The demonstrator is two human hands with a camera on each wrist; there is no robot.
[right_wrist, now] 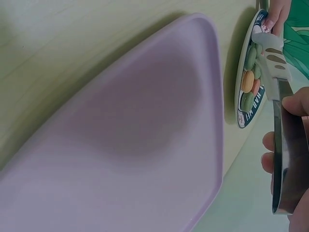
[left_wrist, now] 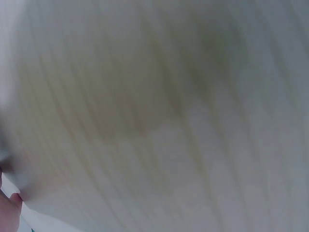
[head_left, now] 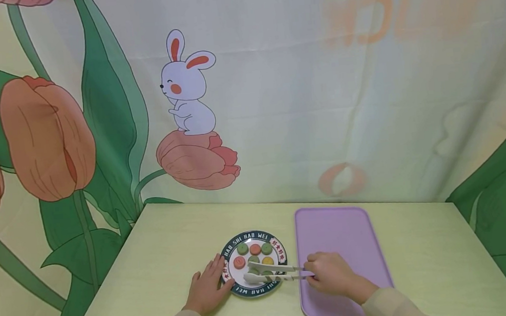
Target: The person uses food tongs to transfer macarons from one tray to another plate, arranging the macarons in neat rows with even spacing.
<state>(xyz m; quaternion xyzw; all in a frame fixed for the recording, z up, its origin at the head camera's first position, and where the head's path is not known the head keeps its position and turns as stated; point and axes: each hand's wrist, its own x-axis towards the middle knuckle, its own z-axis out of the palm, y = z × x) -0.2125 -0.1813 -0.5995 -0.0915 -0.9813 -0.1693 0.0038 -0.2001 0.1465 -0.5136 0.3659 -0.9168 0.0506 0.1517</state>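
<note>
A round plate [head_left: 279,241] with a dark lettered rim bears several macarons: green [head_left: 242,248], orange-pink [head_left: 239,262] and a yellow one [head_left: 267,261]. My left hand [head_left: 206,288] lies at the plate's left rim, its extended fingers and thumb touching it. In my right hand [head_left: 331,272] I hold metal tongs [right_wrist: 285,150] with pale tips, thumb on one arm and fingers around the other. The tong tips are over the plate's front part, apart, beside green macarons. Whether they touch one cannot be told. The left wrist view is mostly a blurred table surface.
A purple rectangular tray [head_left: 331,229] lies right of the plate, under my right hand. Both stand on a pale wooden table [head_left: 178,235]. Behind it hangs a curtain [head_left: 275,101] printed with tulips and a rabbit.
</note>
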